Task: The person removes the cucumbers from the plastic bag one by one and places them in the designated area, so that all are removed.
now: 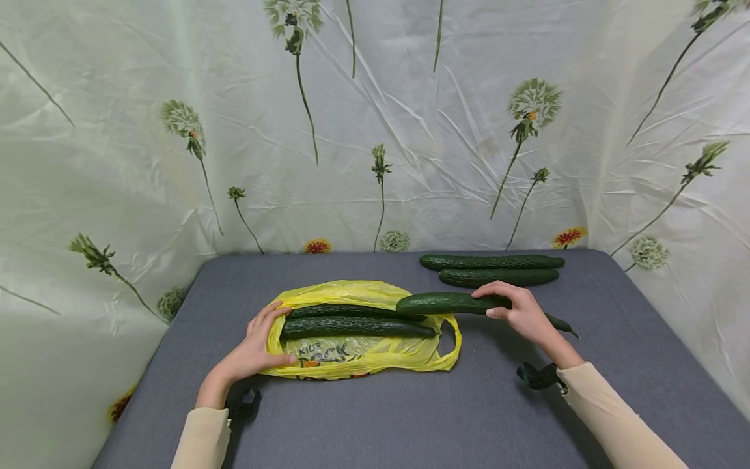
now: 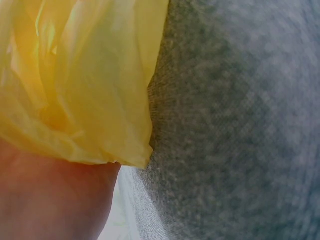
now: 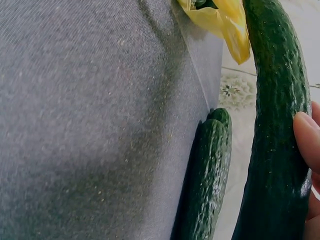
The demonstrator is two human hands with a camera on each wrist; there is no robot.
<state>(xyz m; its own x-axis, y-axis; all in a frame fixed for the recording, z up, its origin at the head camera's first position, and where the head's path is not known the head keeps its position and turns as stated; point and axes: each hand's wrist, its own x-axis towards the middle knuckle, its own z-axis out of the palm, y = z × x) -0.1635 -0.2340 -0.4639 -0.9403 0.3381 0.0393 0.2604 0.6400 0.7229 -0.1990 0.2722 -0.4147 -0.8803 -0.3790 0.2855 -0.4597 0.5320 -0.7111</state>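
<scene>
head view: the right hand (image 1: 523,317) pinches the held cucumber (image 1: 439,303) between thumb and fingers, its far tip above the right part of the yellow bag (image 1: 351,367). the left hand (image 1: 254,345) is spread wide at the bag's left end, thumb and fingers well apart against the plastic; i cannot tell whether they nip it. two cucumbers (image 1: 357,326) lie inside. to do this well, i'd guide the tip in first, nearly level and clear of the handle loop (image 1: 451,342), with the left hand bracing the mouth wide. two spare cucumbers (image 1: 498,278) lie at the back of the grey counter (image 1: 410,423), below a wrinkled pale curtain (image 1: 346,182) printed with flowers.

left wrist view: thin plastic covers much of the hand, hiding the fingertips; a gentle touch should avoid tearing. the counter has a woven look.

right wrist view: the thumb presses the cucumber's side; a firm, unsqueezing hold should do.
</scene>
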